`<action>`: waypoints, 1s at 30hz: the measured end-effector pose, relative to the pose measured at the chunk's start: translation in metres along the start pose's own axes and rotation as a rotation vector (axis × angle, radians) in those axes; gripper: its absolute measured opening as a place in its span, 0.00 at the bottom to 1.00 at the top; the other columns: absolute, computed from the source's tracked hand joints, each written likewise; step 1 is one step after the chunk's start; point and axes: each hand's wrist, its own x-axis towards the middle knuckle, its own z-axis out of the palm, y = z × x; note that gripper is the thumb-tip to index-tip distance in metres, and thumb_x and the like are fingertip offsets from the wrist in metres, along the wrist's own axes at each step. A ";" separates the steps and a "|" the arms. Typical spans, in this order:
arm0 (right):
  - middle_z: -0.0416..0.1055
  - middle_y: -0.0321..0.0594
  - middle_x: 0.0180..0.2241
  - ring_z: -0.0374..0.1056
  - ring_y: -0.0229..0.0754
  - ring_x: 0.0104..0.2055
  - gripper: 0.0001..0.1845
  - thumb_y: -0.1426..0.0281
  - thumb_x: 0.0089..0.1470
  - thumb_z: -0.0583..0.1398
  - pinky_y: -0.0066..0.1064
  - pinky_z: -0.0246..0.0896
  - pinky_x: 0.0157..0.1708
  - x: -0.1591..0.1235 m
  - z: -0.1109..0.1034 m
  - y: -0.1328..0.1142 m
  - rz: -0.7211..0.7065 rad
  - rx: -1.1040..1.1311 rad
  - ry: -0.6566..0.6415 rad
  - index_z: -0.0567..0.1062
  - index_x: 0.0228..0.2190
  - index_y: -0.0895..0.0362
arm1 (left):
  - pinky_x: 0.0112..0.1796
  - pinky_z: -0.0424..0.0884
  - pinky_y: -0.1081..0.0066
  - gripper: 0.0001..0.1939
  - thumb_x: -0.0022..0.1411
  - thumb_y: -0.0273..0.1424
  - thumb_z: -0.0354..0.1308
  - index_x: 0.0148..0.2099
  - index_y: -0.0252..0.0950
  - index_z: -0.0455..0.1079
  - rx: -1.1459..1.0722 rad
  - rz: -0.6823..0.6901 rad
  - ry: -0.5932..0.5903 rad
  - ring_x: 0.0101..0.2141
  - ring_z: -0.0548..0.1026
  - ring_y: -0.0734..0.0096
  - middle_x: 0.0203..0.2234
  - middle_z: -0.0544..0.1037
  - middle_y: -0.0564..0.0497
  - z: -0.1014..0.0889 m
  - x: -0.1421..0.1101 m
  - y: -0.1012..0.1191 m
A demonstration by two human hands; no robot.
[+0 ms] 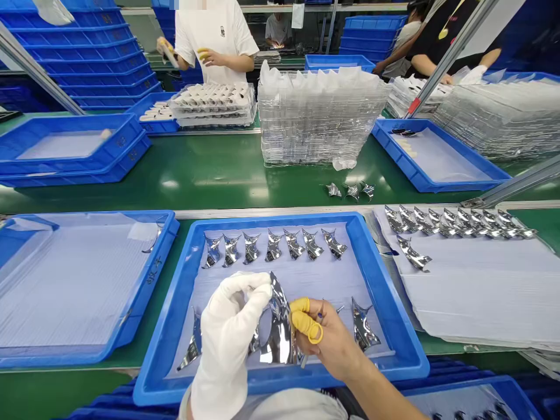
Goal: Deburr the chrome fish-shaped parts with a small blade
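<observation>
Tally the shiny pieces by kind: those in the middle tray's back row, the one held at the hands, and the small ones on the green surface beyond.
Back-row pieces in the middle tray: 7
Held piece, at the left hand and right hand: 1
Small pieces on the green surface: 3
Total: 11

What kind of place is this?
Most likely a factory floor: matching shiny curved parts are lined up in a blue tray, stacked trays stand at far left, and people work across the green bench.
</observation>
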 end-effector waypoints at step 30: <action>0.52 0.24 0.17 0.43 0.29 0.19 0.24 0.49 0.54 0.71 0.26 0.38 0.18 0.003 0.015 -0.002 -0.119 -0.080 0.016 0.74 0.26 0.56 | 0.39 0.80 0.67 0.20 0.59 0.44 0.71 0.51 0.41 0.79 -0.059 -0.185 -0.127 0.41 0.81 0.61 0.44 0.83 0.47 -0.015 0.010 0.007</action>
